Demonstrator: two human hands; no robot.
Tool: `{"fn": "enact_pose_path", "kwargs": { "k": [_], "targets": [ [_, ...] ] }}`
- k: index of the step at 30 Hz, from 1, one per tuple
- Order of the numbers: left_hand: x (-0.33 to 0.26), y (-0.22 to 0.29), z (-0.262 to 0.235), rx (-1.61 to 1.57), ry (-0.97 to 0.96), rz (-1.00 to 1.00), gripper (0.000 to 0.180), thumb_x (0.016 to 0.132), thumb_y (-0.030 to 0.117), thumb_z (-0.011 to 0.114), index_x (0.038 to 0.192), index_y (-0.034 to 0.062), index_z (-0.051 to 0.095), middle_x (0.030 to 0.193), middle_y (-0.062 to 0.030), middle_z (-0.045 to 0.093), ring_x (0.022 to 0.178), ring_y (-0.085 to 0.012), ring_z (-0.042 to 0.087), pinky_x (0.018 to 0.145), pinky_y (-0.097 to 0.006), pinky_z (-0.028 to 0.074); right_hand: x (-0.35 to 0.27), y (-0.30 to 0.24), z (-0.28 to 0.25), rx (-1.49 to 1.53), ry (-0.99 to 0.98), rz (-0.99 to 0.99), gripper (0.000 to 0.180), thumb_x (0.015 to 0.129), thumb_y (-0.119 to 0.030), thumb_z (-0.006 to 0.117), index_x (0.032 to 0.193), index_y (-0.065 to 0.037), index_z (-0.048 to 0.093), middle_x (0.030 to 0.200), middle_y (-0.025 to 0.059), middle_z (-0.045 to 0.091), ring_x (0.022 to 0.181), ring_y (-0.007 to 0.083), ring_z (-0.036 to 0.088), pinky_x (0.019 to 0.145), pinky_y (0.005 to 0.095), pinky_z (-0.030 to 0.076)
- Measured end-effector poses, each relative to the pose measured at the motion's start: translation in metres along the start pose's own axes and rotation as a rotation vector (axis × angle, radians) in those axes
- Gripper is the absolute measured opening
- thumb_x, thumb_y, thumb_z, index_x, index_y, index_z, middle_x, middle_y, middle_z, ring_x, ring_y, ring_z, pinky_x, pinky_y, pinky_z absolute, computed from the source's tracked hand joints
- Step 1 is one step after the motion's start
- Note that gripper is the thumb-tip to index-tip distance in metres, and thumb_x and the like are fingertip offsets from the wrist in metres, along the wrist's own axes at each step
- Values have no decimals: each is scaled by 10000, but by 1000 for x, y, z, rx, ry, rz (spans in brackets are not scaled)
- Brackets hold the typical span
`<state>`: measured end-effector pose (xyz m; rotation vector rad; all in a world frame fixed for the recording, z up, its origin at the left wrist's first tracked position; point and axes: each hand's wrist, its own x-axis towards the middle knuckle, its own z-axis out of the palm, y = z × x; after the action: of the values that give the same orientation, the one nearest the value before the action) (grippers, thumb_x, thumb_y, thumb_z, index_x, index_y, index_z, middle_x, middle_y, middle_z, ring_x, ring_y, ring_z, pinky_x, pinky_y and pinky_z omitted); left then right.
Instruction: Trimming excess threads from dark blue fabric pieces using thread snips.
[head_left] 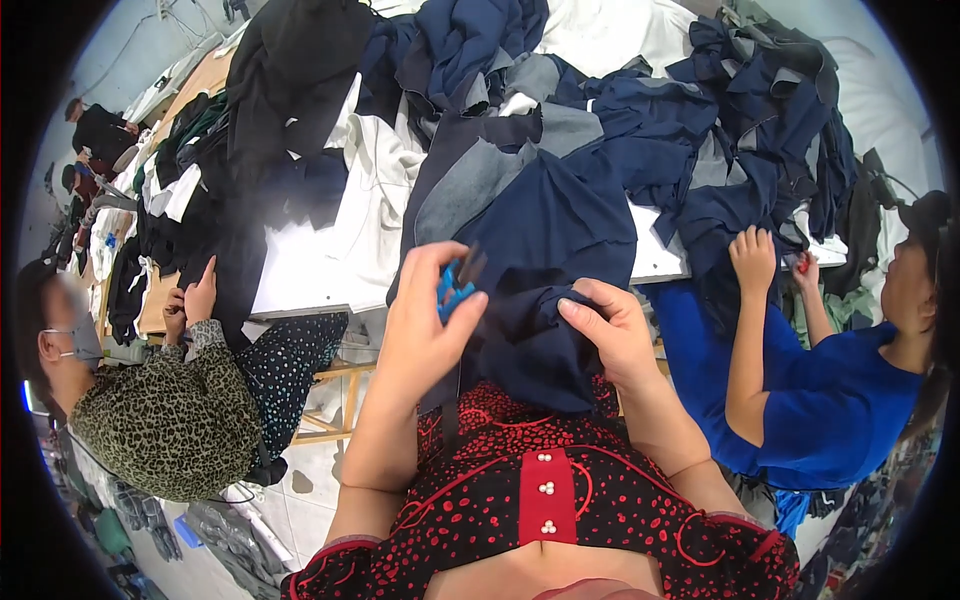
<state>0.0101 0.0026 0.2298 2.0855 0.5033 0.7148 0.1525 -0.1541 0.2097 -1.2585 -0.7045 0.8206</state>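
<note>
My left hand point(418, 318) is closed around small blue-handled thread snips point(456, 294), their dark blades pointing up and away from me. Between the thumb and fingers of my right hand point(618, 334) I pinch a bunched edge of a navy garment point(560, 225). The garment hangs over my lap and runs up across the table, with greyish lining turned out along its upper left side. The snips are close beside the fabric; whether the blades touch it I cannot tell.
Piles of navy cloth point(640, 130), black cloth point(290, 90) and white cloth point(375, 185) cover much of the white table point(305, 270). On my left sits a person in a leopard-print top point(165, 425). A person in blue point(840, 400) handles navy cloth on my right.
</note>
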Motion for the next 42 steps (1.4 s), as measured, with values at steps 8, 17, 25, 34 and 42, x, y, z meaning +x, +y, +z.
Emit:
{"fn": "enact_pose_path", "kwargs": {
  "k": [8,17,25,34,42],
  "targets": [
    [-17,37,4,-147,-250,33,407,758,104,681,1112,9,504,924,-125,605,762,-216,612,699,-283,476,2,-8,5,-325,70,-254,108,830,-56,618,851,49,602,724,76,577,662,112,534,614,238,421],
    [-12,33,14,-59,-245,67,362,758,115,684,1057,4,511,826,-121,569,688,-218,579,632,-298,462,2,-9,5,-443,86,-358,103,797,-32,632,847,53,605,695,108,585,606,160,551,566,257,424],
    [-10,32,16,-27,-214,144,351,759,126,676,1052,36,505,817,-131,599,692,-303,624,594,-338,498,1,-8,3,-502,97,-419,100,788,-19,630,850,57,610,691,119,588,598,188,556,560,268,428],
    [-11,33,16,-47,-246,91,364,750,114,690,1054,6,521,821,-117,579,680,-213,584,629,-291,465,-1,-7,4,-498,87,-410,109,787,-20,627,865,56,613,712,126,597,620,199,572,574,269,436],
    [-9,32,17,-60,-229,114,337,761,130,679,1036,41,505,810,-135,608,697,-315,630,589,-346,508,-1,-12,6,-563,91,-441,93,775,-4,621,853,45,612,698,121,584,600,213,559,547,280,424]
  ]
}}
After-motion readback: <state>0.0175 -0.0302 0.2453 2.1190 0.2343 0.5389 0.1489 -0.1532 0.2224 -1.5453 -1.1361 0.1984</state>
